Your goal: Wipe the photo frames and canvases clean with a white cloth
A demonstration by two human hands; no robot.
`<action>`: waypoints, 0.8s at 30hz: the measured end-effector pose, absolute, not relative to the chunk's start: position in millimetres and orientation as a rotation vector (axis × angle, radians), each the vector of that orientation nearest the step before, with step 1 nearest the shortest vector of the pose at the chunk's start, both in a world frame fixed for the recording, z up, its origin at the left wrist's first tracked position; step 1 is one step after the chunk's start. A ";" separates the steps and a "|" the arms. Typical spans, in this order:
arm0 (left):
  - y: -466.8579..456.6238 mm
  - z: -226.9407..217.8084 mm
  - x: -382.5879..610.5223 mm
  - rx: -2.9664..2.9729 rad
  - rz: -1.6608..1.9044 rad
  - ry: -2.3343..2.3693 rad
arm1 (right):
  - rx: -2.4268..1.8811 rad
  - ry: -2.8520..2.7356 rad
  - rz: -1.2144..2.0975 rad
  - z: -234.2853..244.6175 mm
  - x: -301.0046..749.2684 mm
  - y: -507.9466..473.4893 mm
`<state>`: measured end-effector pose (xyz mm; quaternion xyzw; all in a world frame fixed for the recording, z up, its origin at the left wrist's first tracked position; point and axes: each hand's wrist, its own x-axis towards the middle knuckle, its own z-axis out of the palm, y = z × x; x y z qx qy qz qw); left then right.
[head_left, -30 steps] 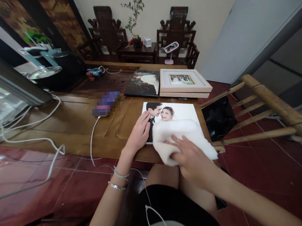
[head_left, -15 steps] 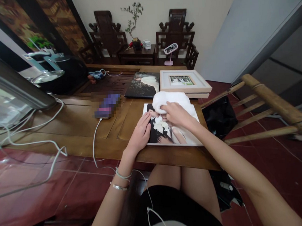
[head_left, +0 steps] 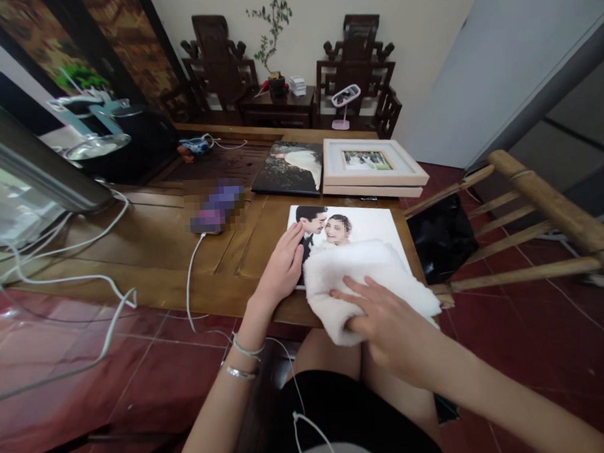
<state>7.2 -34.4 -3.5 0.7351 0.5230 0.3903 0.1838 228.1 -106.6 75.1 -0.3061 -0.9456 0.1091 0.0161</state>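
A large photo print [head_left: 367, 225] of a couple lies flat at the near edge of the wooden table [head_left: 147, 240]. My left hand [head_left: 282, 269] rests flat on the print's left edge, fingers stretched out. My right hand [head_left: 381, 316] presses a fluffy white cloth [head_left: 364, 277] onto the near half of the print, fingers spread over the cloth. The cloth hangs slightly past the table's front edge and hides the lower part of the picture.
Behind the print lie a dark photo print [head_left: 292, 167] and a stacked white picture frame [head_left: 372, 166]. A phone [head_left: 216, 207] on a white cable [head_left: 188, 271] sits to the left. A bamboo chair [head_left: 537, 223] stands at right; more white cables [head_left: 58, 277] trail at left.
My right hand has pulled the white cloth from the print's far edge back toward me, to its near edge. My left hand has stayed on the print's left side.
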 end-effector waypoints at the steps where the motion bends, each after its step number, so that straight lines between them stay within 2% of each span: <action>1: -33.9 -3.5 7.3 2.074 1.099 1.477 | -0.974 -2.916 0.364 75.7 232.9 -101.0; 10: -32.6 0.8 10.7 2.115 1.238 1.539 | -1.394 -2.687 0.115 62.8 223.1 -8.7; 19: -39.8 4.1 4.4 2.120 1.371 1.464 | -0.574 -2.996 0.158 63.5 190.5 -36.5; 21: -39.1 3.0 4.2 2.117 1.360 1.459 | -0.496 -3.039 0.285 72.5 203.7 -43.7; 24: -37.7 1.3 5.9 2.106 1.293 1.480 | -0.628 -3.033 0.450 88.9 231.2 -49.0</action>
